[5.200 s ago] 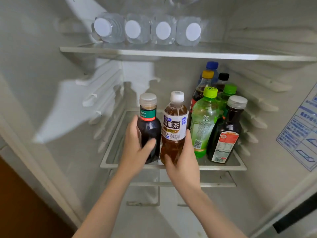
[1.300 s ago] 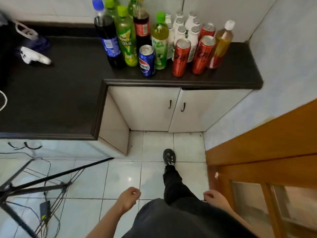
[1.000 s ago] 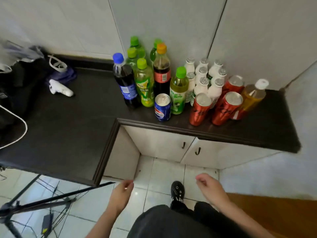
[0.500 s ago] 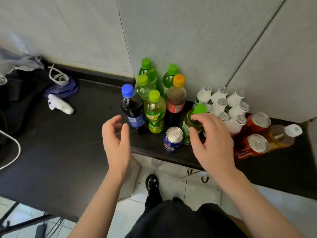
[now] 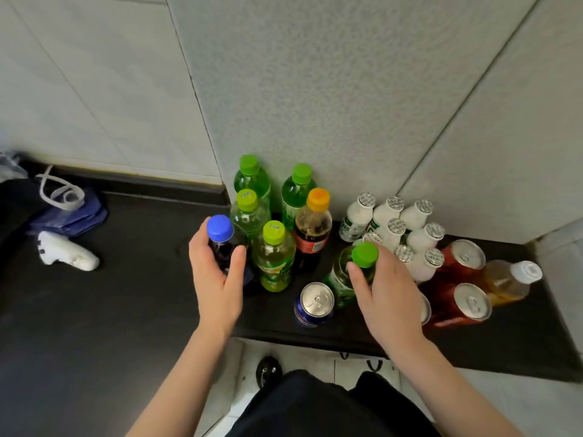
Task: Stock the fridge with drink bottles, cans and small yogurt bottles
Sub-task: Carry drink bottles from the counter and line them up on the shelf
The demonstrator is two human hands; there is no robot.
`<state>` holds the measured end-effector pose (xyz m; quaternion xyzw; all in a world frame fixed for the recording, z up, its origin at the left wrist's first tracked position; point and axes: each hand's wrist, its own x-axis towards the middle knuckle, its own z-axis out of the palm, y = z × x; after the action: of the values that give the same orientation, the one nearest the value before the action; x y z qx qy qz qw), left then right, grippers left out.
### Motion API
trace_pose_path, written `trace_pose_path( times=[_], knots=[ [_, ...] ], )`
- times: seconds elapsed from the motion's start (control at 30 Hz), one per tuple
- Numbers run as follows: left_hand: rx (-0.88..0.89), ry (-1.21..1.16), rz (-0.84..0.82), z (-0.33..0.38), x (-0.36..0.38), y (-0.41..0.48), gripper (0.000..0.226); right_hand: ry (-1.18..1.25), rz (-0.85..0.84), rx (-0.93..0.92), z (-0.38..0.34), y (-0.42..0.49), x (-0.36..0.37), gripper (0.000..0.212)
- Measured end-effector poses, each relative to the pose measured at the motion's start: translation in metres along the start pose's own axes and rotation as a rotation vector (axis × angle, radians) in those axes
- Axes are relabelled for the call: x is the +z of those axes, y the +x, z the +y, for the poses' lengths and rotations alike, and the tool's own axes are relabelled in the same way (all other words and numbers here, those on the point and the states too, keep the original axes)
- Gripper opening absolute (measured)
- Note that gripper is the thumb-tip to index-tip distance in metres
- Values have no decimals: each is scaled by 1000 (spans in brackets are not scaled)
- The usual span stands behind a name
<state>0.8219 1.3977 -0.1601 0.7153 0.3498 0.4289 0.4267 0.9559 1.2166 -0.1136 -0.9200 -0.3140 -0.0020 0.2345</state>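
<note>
Simultaneously, your left hand (image 5: 217, 288) grips the blue-capped bottle (image 5: 220, 228), left of the blue can (image 5: 315, 302); your right hand (image 5: 391, 298) grips the green-capped bottle (image 5: 365, 254) behind it.

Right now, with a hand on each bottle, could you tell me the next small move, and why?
Probably lift both straight up: the left hand grips the blue-capped bottle, the right hand the front green-capped bottle, and other bottles crowd both, so tilting could topple them.

Head view, steeply down, near countertop (image 5: 94, 326)
</note>
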Motion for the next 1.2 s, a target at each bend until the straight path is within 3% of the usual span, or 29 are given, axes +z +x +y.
trace_pose_path(
  times=[0.07,0.17,0.37,0.5,0.7,0.8,0.97,1.2],
  knots=[
    [12,4,0,-1,1,0,56,2,-9,15,1,2,2,62],
    [40,23,14,-1,1,2,49,65,20,5,2,3,5,56],
    [33,22,156,5,-4,0,50,239,273,-63,0,5,-15,44],
    [110,27,280,26,-16,2,41,374,439,-172,-8,14,-47,32],
    [179,0,408,85,-35,3,40,584,473,-367,-24,27,-86,25],
    [171,-55,450,118,-48,-3,29,685,441,-476,-34,30,-97,16],
    [110,-124,435,160,-65,-36,16,853,271,-561,-45,22,-100,21],
    [-134,-120,536,161,-87,-142,22,926,-148,-761,-53,-33,-67,29]
  ],
)
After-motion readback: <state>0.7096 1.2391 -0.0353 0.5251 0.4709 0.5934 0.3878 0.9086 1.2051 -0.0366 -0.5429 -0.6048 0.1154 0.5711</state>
